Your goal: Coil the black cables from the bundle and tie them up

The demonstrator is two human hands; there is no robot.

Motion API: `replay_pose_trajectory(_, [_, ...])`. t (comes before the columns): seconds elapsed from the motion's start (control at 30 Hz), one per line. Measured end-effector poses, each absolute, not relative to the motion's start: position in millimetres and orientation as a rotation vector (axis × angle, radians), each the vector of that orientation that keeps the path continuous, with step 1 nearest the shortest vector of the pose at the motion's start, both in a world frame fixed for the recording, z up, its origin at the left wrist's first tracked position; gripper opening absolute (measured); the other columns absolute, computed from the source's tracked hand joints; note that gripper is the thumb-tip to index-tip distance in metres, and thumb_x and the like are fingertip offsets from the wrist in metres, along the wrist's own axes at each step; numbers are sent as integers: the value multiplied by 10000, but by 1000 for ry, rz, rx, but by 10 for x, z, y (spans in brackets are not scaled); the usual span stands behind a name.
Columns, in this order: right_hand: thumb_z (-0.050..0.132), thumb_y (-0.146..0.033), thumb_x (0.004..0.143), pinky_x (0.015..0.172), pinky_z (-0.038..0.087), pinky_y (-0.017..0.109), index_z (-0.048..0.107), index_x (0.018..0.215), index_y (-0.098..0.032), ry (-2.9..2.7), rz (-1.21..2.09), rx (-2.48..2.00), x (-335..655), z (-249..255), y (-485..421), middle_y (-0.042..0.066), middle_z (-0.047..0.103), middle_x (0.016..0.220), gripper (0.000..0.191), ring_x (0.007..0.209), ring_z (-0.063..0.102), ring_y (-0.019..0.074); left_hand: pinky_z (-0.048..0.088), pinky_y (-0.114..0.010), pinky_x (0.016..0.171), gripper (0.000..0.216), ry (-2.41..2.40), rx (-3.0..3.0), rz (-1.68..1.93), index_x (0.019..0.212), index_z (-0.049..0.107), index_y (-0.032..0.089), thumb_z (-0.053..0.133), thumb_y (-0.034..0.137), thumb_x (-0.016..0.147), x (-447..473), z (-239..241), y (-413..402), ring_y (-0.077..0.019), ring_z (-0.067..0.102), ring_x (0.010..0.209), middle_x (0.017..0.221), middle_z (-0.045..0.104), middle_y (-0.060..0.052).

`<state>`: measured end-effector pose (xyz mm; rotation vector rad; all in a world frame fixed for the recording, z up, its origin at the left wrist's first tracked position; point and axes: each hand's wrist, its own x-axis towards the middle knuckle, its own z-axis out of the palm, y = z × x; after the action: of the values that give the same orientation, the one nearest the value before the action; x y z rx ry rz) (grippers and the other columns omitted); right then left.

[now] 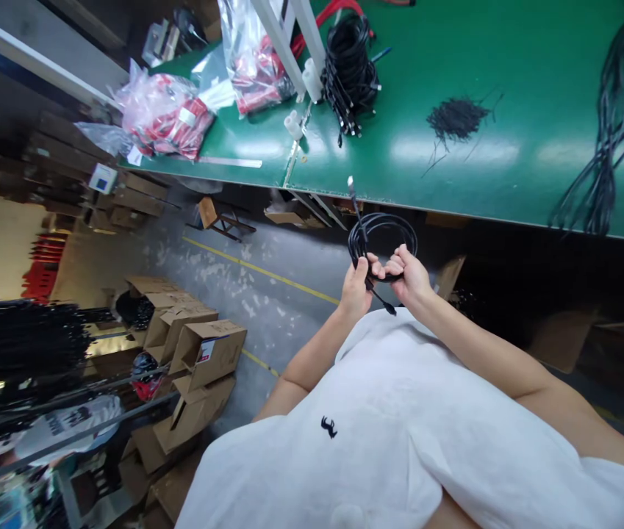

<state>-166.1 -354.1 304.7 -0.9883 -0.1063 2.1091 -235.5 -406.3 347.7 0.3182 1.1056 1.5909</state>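
A black cable (pixel 387 220) is wound into a round coil in front of my white shirt, just off the near edge of the green table. My left hand (pixel 359 283) pinches the coil's left side, thumb pressed over the strands. One end with a pale metal plug sticks up past that hand, and a dark plug end hangs below it. Around the coil's lower right side, my right hand (pixel 408 275) has its fingers curled. A heap of thin black ties (pixel 458 119) lies on the table, as does a bundle of coiled black cables (pixel 349 73).
Long loose black cables (pixel 606 147) drape over the right part of the green table (pixel 510 44). Clear bags of red items (pixel 179 121) and a white metal frame (pixel 284 48) stand left. Cardboard boxes (pixel 209 353) and a wooden stool (pixel 209 213) are on the floor.
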Motion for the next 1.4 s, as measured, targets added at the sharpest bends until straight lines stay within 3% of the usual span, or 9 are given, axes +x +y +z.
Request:
replay_pose_trajectory(0.23, [816,-333,718,488,431,200,543,806,-192,-910,2025,-1029,-1257,3048,-3156,-87,445,557,320,456,407,62,425,-216,588,366,1006,293,1416,757,529,162,685,472,874,-2484,3486,-4088,-45,301,466,548,300,102])
replay_pose_trajectory(0.4, [573,-123,830,754,492,246,661,1023,-208,-2511,1192,-657,-1062,3284,-2866,50,705,1014,228,901,671,166,468,-252,613,475,972,335,1037,761,571,151,809,559,705,-2567,3462,-4303,-50,330,479,547,342,95])
replay_pose_trajectory(0.57, [463,-109,912,745,483,237,657,1019,-181,-2795,998,-520,-1114,3334,-3040,73,711,994,233,909,679,170,521,-319,744,461,827,295,909,915,679,144,791,549,725,-2739,3479,-4465,-77,430,567,646,415,48])
replay_pose_trajectory(0.7, [523,-127,877,740,472,245,667,974,-182,-2632,1160,-514,-1136,3346,-3101,59,698,942,182,857,656,163,483,-264,631,389,860,397,802,836,650,143,813,480,728,-2823,3522,-4404,-62,397,529,614,398,56])
replay_pose_trajectory(0.87, [727,-346,777,673,500,288,651,890,-192,-1741,1727,-909,-1106,3332,-3259,-1,648,781,206,666,581,137,183,-159,389,671,968,462,1031,649,483,163,758,769,571,-2766,3582,-4229,-16,183,408,494,241,118])
replay_pose_trajectory(0.97, [712,-452,808,481,416,269,566,788,-218,-1357,1897,-1128,-1037,3223,-3451,-65,434,544,277,454,376,84,200,-154,380,679,890,358,967,661,493,157,647,818,661,-2817,3526,-4191,-17,173,401,498,257,108])
replay_pose_trajectory(1.1, [747,-474,804,421,284,239,507,733,-220,-1140,2028,-1144,-942,3195,-3652,-71,324,536,356,453,255,52,313,-145,433,457,828,198,835,738,556,131,528,538,942,-2890,3517,-4209,-31,279,425,552,332,69])
replay_pose_trajectory(1.3, [855,-504,658,498,451,207,472,755,-208,-434,1991,-1135,-1168,3099,-3761,-90,336,581,494,498,331,42,313,-142,442,357,901,104,1012,752,526,156,514,427,984,-2743,3528,-4022,-34,292,438,577,316,73])
replay_pose_trajectory(1.4, [882,-479,624,344,246,143,381,683,-200,-154,1938,-1155,-1313,2948,-3558,-119,198,522,577,431,154,19,422,-175,546,319,948,102,1106,777,530,167,543,417,975,-2646,3436,-3863,-47,383,490,601,363,66])
